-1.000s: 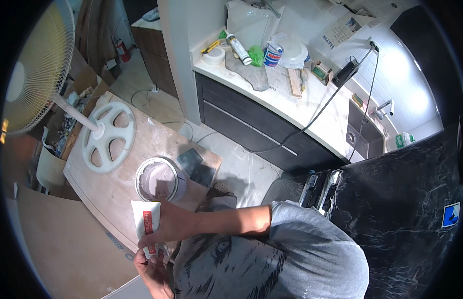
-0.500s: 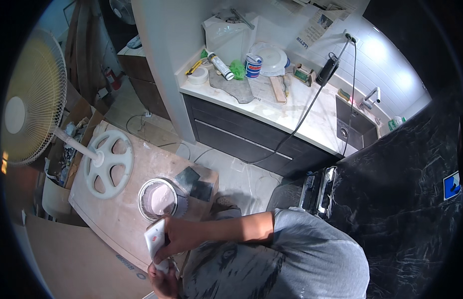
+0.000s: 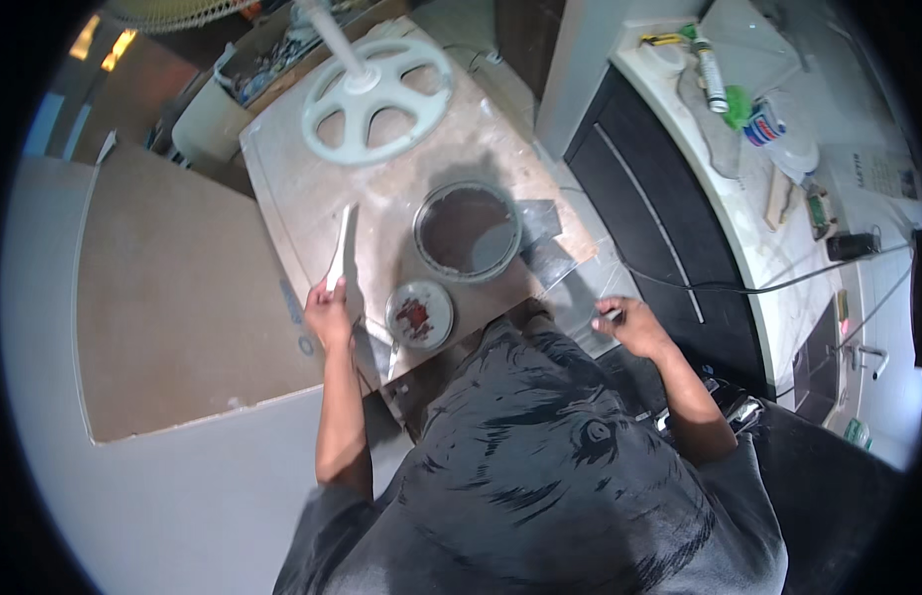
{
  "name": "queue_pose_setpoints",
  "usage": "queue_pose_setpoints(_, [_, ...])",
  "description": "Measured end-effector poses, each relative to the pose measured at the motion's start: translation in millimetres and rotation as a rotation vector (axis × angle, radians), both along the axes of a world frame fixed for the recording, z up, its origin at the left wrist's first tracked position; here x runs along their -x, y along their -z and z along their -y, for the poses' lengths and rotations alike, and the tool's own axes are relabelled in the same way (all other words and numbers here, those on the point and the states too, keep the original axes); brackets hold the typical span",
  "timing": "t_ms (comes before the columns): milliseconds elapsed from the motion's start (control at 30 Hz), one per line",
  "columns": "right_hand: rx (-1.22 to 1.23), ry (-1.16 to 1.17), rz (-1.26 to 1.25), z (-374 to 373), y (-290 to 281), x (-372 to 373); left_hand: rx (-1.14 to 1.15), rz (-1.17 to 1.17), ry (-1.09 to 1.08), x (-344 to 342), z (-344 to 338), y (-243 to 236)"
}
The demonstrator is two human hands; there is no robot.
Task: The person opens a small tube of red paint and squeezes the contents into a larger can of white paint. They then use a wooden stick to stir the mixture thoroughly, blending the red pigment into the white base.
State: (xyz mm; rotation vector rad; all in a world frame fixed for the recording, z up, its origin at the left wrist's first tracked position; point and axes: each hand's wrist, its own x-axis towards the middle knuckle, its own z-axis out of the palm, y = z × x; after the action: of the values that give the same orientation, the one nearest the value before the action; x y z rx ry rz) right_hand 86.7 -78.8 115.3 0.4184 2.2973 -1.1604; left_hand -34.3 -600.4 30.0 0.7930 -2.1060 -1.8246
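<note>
The left hand's (image 3: 328,317) fingers are clamped on the lower end of a white tube (image 3: 338,260), located left of a round container (image 3: 440,315) holding red material on the counter (image 3: 381,193). The right hand's (image 3: 636,328) fingers pinch a small pale object (image 3: 614,314), kind unclear.

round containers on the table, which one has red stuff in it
The small container, nearer the left hand: red stuff shows inside its rim. The bigger bucket shows none.
</note>
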Motion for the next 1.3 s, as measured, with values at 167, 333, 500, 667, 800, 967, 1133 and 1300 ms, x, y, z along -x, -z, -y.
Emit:
queue_pose_setpoints(167, [0.007, -0.233, 0.013, 5, 104, -53, 0.331, 0.189, -0.003, 22, 15, 49])
queue_pose_setpoints(333, [0.054, -0.163, 0.138, 18, 103, -65, 0.488, 0.315, 0.044, 28, 13, 61])
queue_pose_setpoints(500, [0.250, 0.290, -0.107, 21, 78, -79, 0.534, -0.026, 0.204, 27, -37, -22])
queue_pose_setpoints(667, [0.895, 0.225, 0.162, -6, 19, -97, 0.344, 0.219, 1.197, -52, -182, -165])
queue_pose_setpoints(800, [0.924, -0.316, 0.223, 3, -14, -103, 0.143, 0.332, 1.918, -59, -248, -128])
queue_pose_setpoints(967, [0.733, -0.144, 0.342, 2, -4, -129, 0.097, 0.457, 2.278, -72, -254, -81])
queue_pose_setpoints(1133, [0.470, -0.287, 0.391, -2, 4, -150, -0.197, 0.383, 2.325, -62, -274, -143])
queue_pose_setpoints(1300, [0.734, -0.466, 0.604, 5, 20, -158, -0.132, 0.322, 2.287, -54, -265, -156])
